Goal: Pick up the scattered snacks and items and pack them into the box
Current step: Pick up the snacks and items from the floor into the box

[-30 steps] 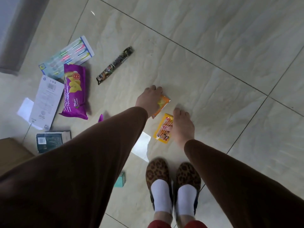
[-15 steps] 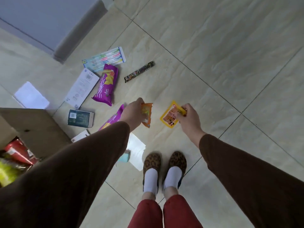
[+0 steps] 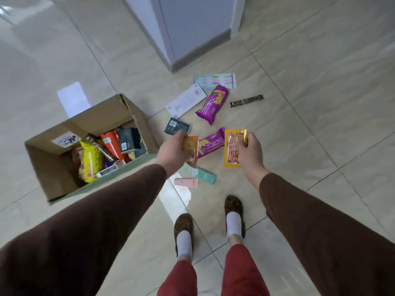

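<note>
My left hand (image 3: 173, 149) grips a small orange snack packet (image 3: 190, 149), held above the floor just right of the open cardboard box (image 3: 136, 116). My right hand (image 3: 249, 149) holds a yellow packet with red sticks printed on it (image 3: 232, 150). The box sits on the floor at the left and holds a yellow bag (image 3: 90, 161), a red pouch (image 3: 111, 145) and a dark carton (image 3: 128, 139). On the floor lie two purple snack bags (image 3: 212, 105) (image 3: 210, 144), a dark stick-shaped bar (image 3: 245, 101), a toothbrush pack (image 3: 214, 81) and a dark small box (image 3: 176, 128).
A white leaflet (image 3: 186, 101) lies near the toothbrush pack. A teal box (image 3: 205, 176) and a pink flat packet (image 3: 186, 182) lie by my feet, next to a white paper (image 3: 177, 195). A grey wall corner (image 3: 192, 39) stands behind the items. My slippered feet (image 3: 234, 212) stand on the tiles.
I have risen from the floor with both packets lifted in my hands, and the view has swung left so the open box is now fully in sight.
</note>
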